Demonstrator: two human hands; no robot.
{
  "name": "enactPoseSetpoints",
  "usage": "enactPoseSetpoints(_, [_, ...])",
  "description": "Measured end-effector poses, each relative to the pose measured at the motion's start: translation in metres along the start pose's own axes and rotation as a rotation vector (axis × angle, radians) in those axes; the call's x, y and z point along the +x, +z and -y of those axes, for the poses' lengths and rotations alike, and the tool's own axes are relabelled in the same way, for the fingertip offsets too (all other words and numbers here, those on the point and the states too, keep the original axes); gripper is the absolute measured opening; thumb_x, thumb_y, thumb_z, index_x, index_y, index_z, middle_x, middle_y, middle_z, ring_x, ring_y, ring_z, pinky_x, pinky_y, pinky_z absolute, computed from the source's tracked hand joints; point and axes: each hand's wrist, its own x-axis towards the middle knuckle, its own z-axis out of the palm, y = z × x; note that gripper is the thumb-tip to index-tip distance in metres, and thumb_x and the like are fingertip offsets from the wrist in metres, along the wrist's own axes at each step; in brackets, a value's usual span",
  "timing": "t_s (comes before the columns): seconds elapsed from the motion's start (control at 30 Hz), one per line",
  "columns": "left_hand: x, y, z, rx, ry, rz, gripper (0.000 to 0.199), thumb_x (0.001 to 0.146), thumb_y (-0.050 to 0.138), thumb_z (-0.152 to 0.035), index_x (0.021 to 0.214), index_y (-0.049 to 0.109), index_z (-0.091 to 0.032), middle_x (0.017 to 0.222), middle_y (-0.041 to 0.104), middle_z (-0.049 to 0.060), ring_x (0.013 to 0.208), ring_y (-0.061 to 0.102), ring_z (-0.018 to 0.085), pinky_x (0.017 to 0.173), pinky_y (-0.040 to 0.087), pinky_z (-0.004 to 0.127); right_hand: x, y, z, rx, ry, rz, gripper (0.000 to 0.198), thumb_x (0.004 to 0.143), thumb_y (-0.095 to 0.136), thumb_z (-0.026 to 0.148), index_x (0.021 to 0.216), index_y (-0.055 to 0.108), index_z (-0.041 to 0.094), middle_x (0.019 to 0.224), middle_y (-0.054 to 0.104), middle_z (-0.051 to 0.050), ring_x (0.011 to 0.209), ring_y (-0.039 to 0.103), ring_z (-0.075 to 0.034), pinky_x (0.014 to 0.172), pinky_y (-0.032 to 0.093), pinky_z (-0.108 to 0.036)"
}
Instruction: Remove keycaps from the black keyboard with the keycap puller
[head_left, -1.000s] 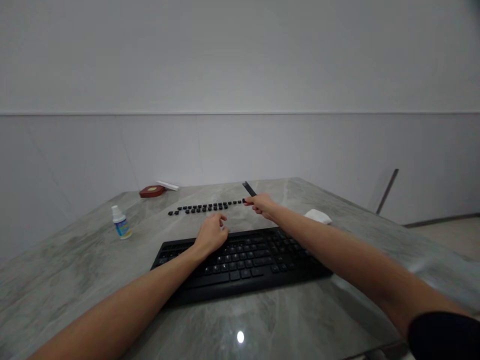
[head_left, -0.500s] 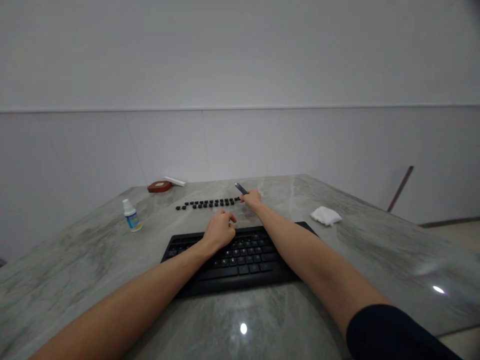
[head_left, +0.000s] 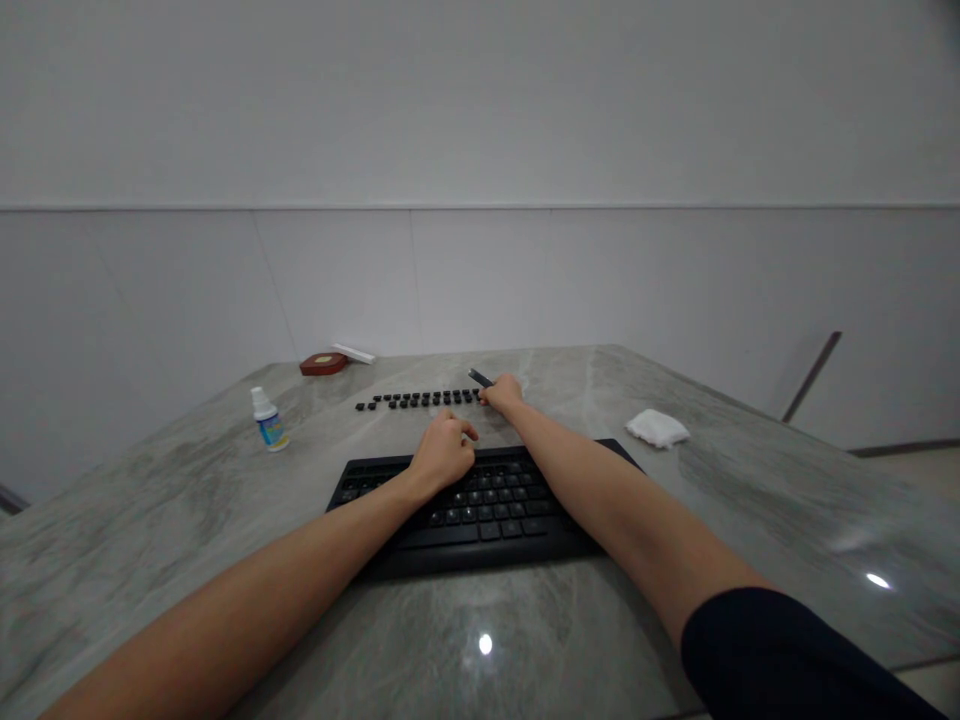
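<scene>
Shifted left since a second ago, the right hand (head_left: 504, 390) clamps its fingers on a dark tool (head_left: 480, 378) beside far keycaps (head_left: 425, 399) seemingly rowed for order, while the left hand (head_left: 444, 452), fingers loosely apart, perhaps steadies the keyboard (head_left: 489, 531).

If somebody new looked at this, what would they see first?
Probably the big black keyboard in front, with the left hand at its far edge. Beyond it, little black keycaps line up in rows, beside the right hand holding a slim dark tool.
</scene>
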Motion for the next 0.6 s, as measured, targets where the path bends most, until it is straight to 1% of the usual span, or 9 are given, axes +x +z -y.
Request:
enactPoseSetpoints(0.23, [0.0002, 0.0008, 0.0012, 0.004, 0.004, 0.0, 0.028, 0.073, 0.051, -0.005, 0.083, 0.075, -0.017, 0.088, 0.058, 0.009, 0.081, 0.06, 0.022, 0.085, 0.048, 0.034, 0.0, 0.0009, 0.0009, -0.032, -0.012, 0.012, 0.011, 0.068, 0.068, 0.021, 0.07, 0.075, 0.012, 0.072, 0.072, -0.01, 0.078, 0.067, -0.021, 0.062, 0.046, -0.023])
enactPoseSetpoints(0.6, [-0.0005, 0.0018, 0.0024, 0.01, 0.008, -0.003, 0.032, 0.071, 0.048, -0.002, 0.083, 0.074, -0.017, 0.089, 0.058, 0.009, 0.081, 0.06, 0.021, 0.084, 0.048, 0.033, 0.0003, 0.0031, 0.0006, -0.057, -0.042, 0.008, 0.01, 0.068, 0.064, 0.017, 0.067, 0.073, 0.012, 0.068, 0.072, -0.01, 0.078, 0.067, -0.021, 0.063, 0.046, -0.023])
